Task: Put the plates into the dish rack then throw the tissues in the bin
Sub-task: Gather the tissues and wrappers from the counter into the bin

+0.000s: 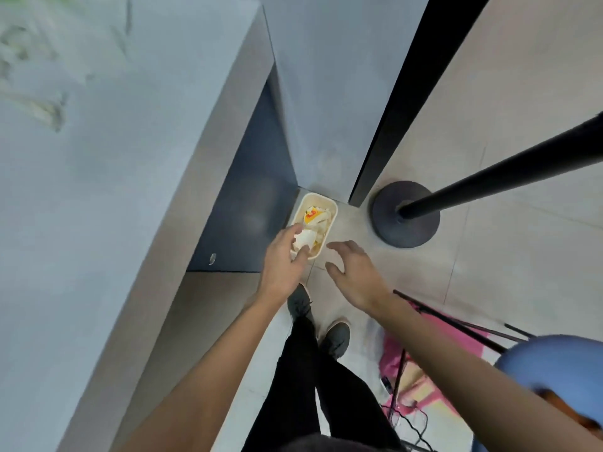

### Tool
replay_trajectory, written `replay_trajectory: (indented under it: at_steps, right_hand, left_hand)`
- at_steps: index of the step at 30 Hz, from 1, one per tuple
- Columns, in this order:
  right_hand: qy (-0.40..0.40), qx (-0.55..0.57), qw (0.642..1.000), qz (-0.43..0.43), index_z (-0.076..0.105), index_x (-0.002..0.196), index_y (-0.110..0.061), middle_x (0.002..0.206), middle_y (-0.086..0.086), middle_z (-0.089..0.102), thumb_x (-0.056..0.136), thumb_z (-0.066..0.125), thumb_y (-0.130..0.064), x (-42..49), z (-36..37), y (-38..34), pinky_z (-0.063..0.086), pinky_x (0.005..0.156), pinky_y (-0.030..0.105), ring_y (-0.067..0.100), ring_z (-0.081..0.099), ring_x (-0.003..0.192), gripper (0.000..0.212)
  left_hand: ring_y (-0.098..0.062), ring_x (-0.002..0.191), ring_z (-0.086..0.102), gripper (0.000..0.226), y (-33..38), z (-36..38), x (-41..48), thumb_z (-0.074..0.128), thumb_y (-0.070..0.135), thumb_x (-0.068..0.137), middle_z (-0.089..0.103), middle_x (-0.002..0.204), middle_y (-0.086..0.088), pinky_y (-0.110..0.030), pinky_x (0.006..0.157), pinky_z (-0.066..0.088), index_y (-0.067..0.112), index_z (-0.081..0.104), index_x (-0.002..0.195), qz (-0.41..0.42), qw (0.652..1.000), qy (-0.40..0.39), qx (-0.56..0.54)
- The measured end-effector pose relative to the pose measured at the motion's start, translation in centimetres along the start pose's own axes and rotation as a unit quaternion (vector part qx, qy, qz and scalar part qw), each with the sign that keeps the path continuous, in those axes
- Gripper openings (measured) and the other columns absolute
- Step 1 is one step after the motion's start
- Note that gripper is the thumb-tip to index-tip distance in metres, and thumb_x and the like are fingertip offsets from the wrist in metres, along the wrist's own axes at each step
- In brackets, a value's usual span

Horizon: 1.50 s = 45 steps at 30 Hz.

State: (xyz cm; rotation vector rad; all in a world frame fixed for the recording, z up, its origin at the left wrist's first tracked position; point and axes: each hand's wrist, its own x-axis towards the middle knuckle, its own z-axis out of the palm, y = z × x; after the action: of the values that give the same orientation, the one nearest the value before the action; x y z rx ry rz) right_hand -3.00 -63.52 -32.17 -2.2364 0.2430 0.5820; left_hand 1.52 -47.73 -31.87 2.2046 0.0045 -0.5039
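A small cream bin [328, 203] stands on the floor in the corner by the counter's end, with crumpled paper and a yellow wrapper inside. My left hand [281, 262] is over the bin's near left rim and holds a white crumpled tissue [302, 240] between thumb and fingers. To the right of the bin hovers my right hand [354, 272], fingers spread and holding nothing. No plates or dish rack are in view.
A grey counter [98, 190] fills the left side. A black pole on a round base [406, 214] stands right of the bin. A dark door frame edge [391, 109] runs up the wall. Pink cloth, black rods and cables [424, 353] lie at lower right beside my feet.
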Motion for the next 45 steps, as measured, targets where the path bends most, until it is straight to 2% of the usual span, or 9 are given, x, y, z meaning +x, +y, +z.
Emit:
replay_trajectory:
  at_steps: [2, 7, 12, 21, 25, 30, 36, 41, 45]
  right_hand:
    - [0.005, -0.005, 1.000, -0.010, 0.045, 0.143, -0.012, 0.139, 0.010, 0.046, 0.097, 0.054, -0.025, -1.9, -1.6, -2.1, 0.031, 0.106, 0.031, 0.028, 0.044, 0.128, 0.049]
    - [0.033, -0.004, 0.997, -0.074, 0.044, 0.144, -0.015, 0.140, 0.006, 0.045, 0.099, 0.053, -0.029, -4.7, -5.1, -6.6, 0.029, 0.108, 0.028, 0.024, 0.042, 0.130, 0.048]
    - [0.064, 0.000, 0.986, -0.151, 0.037, 0.147, -0.017, 0.145, 0.000, 0.038, 0.099, 0.052, -0.030, -4.9, -9.0, -11.7, 0.033, 0.111, 0.031, 0.017, 0.040, 0.132, 0.052]
    - [0.065, -0.023, 0.970, -0.235, 0.037, 0.145, -0.024, 0.144, -0.007, 0.034, 0.100, 0.048, -0.037, -1.6, -11.7, -21.2, 0.036, 0.101, 0.022, 0.008, 0.044, 0.123, 0.048]
    - [0.028, -0.043, 0.963, -0.264, 0.041, 0.142, -0.020, 0.141, -0.004, 0.039, 0.100, 0.050, -0.032, 0.5, -11.1, -24.6, 0.035, 0.102, 0.020, 0.012, 0.047, 0.122, 0.045]
    - [-0.016, -0.052, 0.964, -0.261, 0.048, 0.137, -0.020, 0.134, -0.003, 0.048, 0.100, 0.052, -0.031, 3.5, -9.5, -28.0, 0.036, 0.090, 0.014, 0.006, 0.048, 0.112, 0.039]
    - [-0.017, -0.080, 0.965, -0.250, 0.057, 0.122, -0.024, 0.122, -0.004, 0.052, 0.098, 0.056, -0.026, 7.3, -7.5, -30.9, 0.036, 0.072, 0.002, 0.007, 0.054, 0.099, 0.024]
    - [0.016, -0.102, 0.964, -0.244, 0.058, 0.122, -0.020, 0.127, 0.001, 0.046, 0.096, 0.058, -0.020, 10.8, -7.3, -33.1, 0.042, 0.080, 0.017, 0.014, 0.058, 0.089, 0.026]
    - [0.015, -0.168, 0.951, -0.259, 0.053, 0.136, -0.018, 0.144, 0.001, 0.036, 0.096, 0.055, -0.019, 13.0, -6.6, -35.0, 0.041, 0.089, 0.021, 0.021, 0.060, 0.098, 0.039]
  left_hand:
    - [-0.011, 0.116, 0.055, 0.049, 2.5, -2.1, -2.0, 0.064, 0.011, 0.095, 0.057, 0.133, 0.002, -0.021, 0.096, 0.045, 0.017, 0.049, 0.141, 0.008, 0.999, 0.016, -0.028]
    - [0.013, 0.109, 0.053, 0.045, 6.5, -7.1, -6.0, 0.062, 0.016, 0.095, 0.058, 0.123, 0.019, -0.002, 0.085, 0.039, 0.027, 0.050, 0.138, 0.039, 0.997, 0.051, -0.040]
    - [0.002, 0.105, 0.058, 0.038, 9.2, -11.8, -7.9, 0.061, 0.012, 0.096, 0.063, 0.115, 0.012, -0.020, 0.092, 0.049, 0.023, 0.055, 0.131, 0.074, 0.990, 0.105, -0.060]
    - [-0.006, 0.095, 0.064, 0.021, 9.9, -20.5, -8.1, 0.059, 0.032, 0.098, 0.067, 0.105, 0.015, -0.006, 0.068, 0.050, 0.033, 0.059, 0.120, 0.044, 0.977, 0.194, -0.072]
    - [0.007, 0.094, 0.060, 0.018, 8.6, -24.1, -6.8, 0.057, 0.023, 0.099, 0.068, 0.101, 0.018, -0.001, 0.073, 0.045, 0.033, 0.061, 0.113, 0.041, 0.972, 0.226, -0.054]
    - [0.000, 0.090, 0.064, 0.025, 6.5, -28.2, -3.9, 0.059, 0.011, 0.095, 0.069, 0.098, 0.016, -0.016, 0.079, 0.050, 0.030, 0.063, 0.111, 0.033, 0.966, 0.254, -0.036]
    - [-0.011, 0.102, 0.060, 0.032, 4.4, -32.2, 1.3, 0.061, 0.004, 0.089, 0.064, 0.119, 0.009, -0.033, 0.090, 0.052, 0.021, 0.065, 0.116, 0.055, 0.956, 0.287, 0.002]
    - [-0.023, 0.114, 0.054, 0.035, 2.9, -34.2, 5.4, 0.063, 0.004, 0.084, 0.060, 0.127, 0.003, -0.026, 0.089, 0.037, 0.019, 0.066, 0.115, 0.076, 0.948, 0.301, 0.071]
    - [-0.024, 0.133, 0.039, 0.048, 0.9, -33.5, 7.1, 0.069, 0.018, 0.085, 0.040, 0.151, 0.001, -0.038, 0.105, 0.036, 0.022, 0.059, 0.132, 0.013, 0.959, 0.256, 0.122]
